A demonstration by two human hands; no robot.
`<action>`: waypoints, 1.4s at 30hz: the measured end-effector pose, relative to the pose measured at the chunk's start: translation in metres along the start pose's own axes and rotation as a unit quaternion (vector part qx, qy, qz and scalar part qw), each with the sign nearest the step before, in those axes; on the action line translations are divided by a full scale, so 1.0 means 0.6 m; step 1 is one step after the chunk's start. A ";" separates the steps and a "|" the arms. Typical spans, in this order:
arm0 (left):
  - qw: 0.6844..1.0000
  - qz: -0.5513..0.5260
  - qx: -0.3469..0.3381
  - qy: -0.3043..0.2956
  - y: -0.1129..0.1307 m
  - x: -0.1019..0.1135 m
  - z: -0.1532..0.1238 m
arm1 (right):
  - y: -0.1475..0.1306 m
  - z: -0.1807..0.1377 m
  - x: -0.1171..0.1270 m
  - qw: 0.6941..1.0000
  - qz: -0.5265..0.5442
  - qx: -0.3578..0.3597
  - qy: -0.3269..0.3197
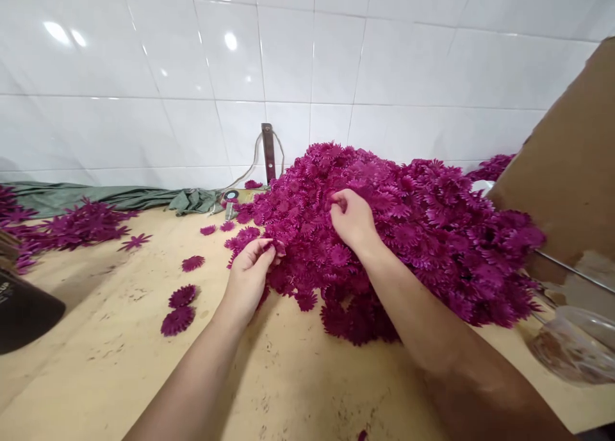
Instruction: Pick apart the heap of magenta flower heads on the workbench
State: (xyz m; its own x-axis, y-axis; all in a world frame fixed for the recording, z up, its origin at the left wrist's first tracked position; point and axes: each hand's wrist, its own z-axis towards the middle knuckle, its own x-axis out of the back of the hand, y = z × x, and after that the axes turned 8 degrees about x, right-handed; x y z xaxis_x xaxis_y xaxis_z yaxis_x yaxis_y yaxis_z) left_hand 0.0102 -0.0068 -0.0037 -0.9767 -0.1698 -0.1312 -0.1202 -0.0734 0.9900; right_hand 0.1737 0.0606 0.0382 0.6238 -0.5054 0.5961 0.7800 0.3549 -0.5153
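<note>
A large heap of magenta artificial flower petal layers lies on the table in front of me. My left hand is at the heap's left edge, with thumb and fingers pinched on a small magenta flower piece. Further in, my right hand is over the middle of the heap. Its thumb and forefinger are pressed together against a magenta flower layer, partly hidden by the fingers. Two overlapping dark flower layers lie on the table left of my left forearm, with single ones behind them.
Star-shaped magenta pieces are piled at the left, near a dark container. Green cloth runs along the tiled wall. On the right are a cardboard sheet and a clear plastic tub. A metal bracket stands behind.
</note>
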 end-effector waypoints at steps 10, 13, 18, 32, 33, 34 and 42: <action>0.997 -0.041 0.068 0.026 0.006 0.007 0.006 | -0.078 -0.051 -0.021 0.961 0.076 0.167 -0.207; 0.996 -0.036 0.079 0.035 0.004 0.010 0.009 | -0.080 -0.054 -0.018 0.935 0.167 0.170 -0.263; 0.994 -0.051 0.090 0.040 0.006 0.008 0.008 | -0.077 -0.059 -0.032 0.943 0.173 0.159 -0.237; 0.999 -0.008 0.041 0.030 -0.007 0.029 0.022 | -0.077 -0.060 -0.039 0.936 0.261 0.082 -0.222; 0.999 -0.010 0.044 0.028 -0.006 0.028 0.021 | -0.077 -0.061 -0.039 0.926 0.278 0.081 -0.242; 0.998 -0.014 0.048 0.027 -0.005 0.026 0.020 | -0.077 -0.063 -0.038 0.916 0.294 0.077 -0.263; 0.998 -0.032 0.046 -0.002 0.002 0.008 0.006 | -0.079 -0.057 -0.047 0.928 0.275 0.048 -0.246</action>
State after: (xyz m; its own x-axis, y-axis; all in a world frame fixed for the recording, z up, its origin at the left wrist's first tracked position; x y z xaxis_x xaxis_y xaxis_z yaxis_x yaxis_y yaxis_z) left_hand 0.0049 -0.0041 -0.0027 -0.9673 -0.1639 -0.1936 -0.1973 0.0064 0.9803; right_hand 0.1176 0.0312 0.0250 0.8569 0.1849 0.4812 0.3238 0.5332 -0.7815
